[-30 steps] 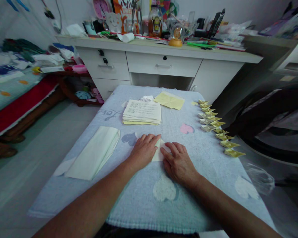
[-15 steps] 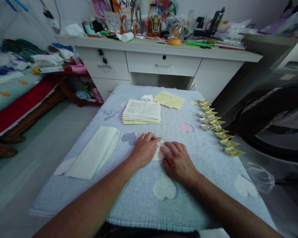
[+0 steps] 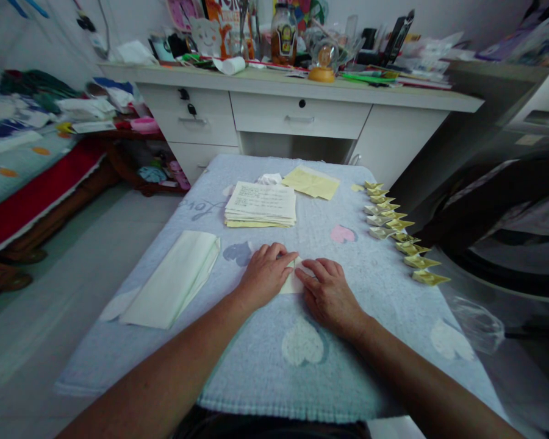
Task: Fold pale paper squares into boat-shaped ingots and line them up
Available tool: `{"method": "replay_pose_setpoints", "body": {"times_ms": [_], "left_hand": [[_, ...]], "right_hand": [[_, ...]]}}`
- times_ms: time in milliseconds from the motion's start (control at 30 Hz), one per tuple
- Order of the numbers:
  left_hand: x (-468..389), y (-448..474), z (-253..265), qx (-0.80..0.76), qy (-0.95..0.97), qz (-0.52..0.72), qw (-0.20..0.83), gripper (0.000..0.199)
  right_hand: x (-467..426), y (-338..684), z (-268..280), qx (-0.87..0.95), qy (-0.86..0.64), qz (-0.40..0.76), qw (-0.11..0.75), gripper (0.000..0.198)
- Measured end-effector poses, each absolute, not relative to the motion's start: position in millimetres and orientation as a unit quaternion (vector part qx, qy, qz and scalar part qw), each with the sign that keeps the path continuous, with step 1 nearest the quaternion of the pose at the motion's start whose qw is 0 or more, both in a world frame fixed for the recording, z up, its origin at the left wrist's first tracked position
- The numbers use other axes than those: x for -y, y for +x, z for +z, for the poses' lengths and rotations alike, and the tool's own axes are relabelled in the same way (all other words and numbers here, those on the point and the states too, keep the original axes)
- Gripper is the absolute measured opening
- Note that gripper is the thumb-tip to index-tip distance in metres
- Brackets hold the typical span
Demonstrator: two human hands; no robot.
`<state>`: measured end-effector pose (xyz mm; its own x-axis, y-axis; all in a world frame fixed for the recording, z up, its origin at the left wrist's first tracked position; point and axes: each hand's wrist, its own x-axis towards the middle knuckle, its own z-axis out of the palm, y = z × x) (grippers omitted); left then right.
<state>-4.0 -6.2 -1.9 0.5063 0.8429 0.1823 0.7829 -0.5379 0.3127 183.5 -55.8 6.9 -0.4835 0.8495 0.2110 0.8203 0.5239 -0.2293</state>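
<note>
Between my hands a small pale-yellow piece of folded paper (image 3: 291, 283) lies on the cloth-covered table, partly hidden by my fingers. My left hand (image 3: 266, 275) is closed at the paper's left side, thumb and fingertips at its upper edge. My right hand (image 3: 327, 291) has its fingers curled onto the right edge, pressing it. Beyond them is a stack of handwritten sheets (image 3: 261, 203), with a loose yellow sheet (image 3: 311, 182) behind it. Several folded paper boats (image 3: 419, 261) stand in a row along the table's right edge.
A long folded white paper (image 3: 171, 280) lies to the left on the blue heart-patterned cloth (image 3: 251, 366). Crumpled white paper (image 3: 269, 178) sits behind the stack. A cluttered white desk (image 3: 302, 119) stands at the back, a bed (image 3: 22, 177) at left, a washing machine (image 3: 507, 201) at right.
My right hand's fingers have shifted slightly on the paper, the thumb tucking further under. My left hand stays in place. The whole view has moved very slightly.
</note>
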Motion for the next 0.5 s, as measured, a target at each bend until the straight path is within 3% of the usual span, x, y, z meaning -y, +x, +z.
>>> {"method": "replay_pose_setpoints", "body": {"times_ms": [500], "left_hand": [[7.5, -1.8, -0.9, -0.468, 0.871, 0.137, 0.062, 0.035]], "right_hand": [[52.8, 179.2, 13.0, 0.866, -0.48, 0.057, 0.128, 0.046]]}}
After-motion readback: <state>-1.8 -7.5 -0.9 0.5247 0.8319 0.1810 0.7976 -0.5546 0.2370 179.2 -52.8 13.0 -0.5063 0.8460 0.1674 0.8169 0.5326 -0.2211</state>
